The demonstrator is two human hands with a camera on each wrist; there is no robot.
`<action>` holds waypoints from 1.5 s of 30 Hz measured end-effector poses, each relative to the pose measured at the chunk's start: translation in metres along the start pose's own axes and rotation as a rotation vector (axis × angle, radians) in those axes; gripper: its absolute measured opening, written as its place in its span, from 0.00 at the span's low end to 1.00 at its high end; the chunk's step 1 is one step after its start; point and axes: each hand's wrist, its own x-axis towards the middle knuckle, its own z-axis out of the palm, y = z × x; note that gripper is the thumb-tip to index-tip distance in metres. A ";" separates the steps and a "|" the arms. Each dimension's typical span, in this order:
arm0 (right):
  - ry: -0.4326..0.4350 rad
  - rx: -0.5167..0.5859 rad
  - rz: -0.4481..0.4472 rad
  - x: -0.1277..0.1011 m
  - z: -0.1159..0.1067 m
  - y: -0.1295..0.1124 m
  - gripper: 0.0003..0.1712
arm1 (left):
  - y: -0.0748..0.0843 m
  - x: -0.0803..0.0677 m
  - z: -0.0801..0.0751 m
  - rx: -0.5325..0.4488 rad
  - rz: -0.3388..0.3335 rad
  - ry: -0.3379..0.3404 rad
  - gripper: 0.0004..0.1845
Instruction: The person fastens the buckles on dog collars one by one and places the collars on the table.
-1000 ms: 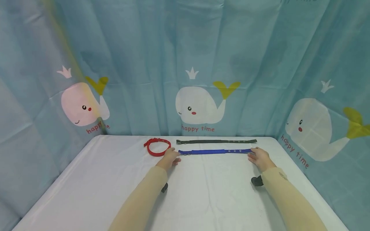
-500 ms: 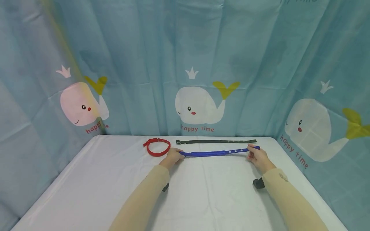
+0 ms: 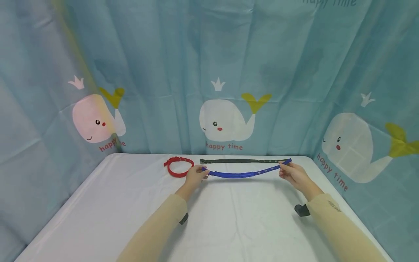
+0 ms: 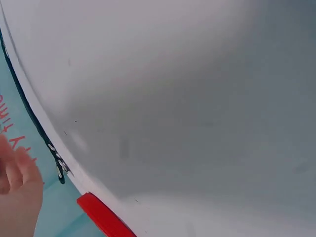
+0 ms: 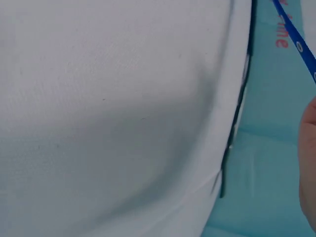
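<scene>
Red collar-like strap (image 3: pixel 177 175) with little metal eyelets sits furthest left, closed into a loop on the white cloth-covered table (image 3: pixel 216 225), its loose end poking out to the left; guessing it's parked there to keep it out of the way. Just beside it, the left hand (image 3: pixel 195 177) has thumb and fingers pinched on the left end of a flat blue strap (image 3: pixel 236 175) with a thicker middle section, and the tip peeks out past the fingers. That blue one stretches between both hands and sags in the middle, so I'd say it's off the table and held by its ends to keep it spread out. Behind it lies a dark green strap (image 3: pixel 232 161), straight along the far edge, buckle to the left, probably laid flat so its full length shows. Over on the right, the right hand (image 3: pixel 296 176) is clamped, thumb against fingers, just short of the blue strap's eyelet end, leaving a bit sticking out. As for writing, the light-blue whale-print curtain (image 3: pixel 163 54) says "happy time" in red under the middle and right whales; a fold swallows part of the left one. Couldn't spot any brand on the straps, and the right sleeve's (image 3: pixel 340 225) small mark is unreadable.
</scene>
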 end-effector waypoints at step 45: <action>0.030 -0.278 -0.396 -0.069 0.120 0.001 0.20 | 0.023 -0.094 -0.032 -0.104 0.249 0.016 0.16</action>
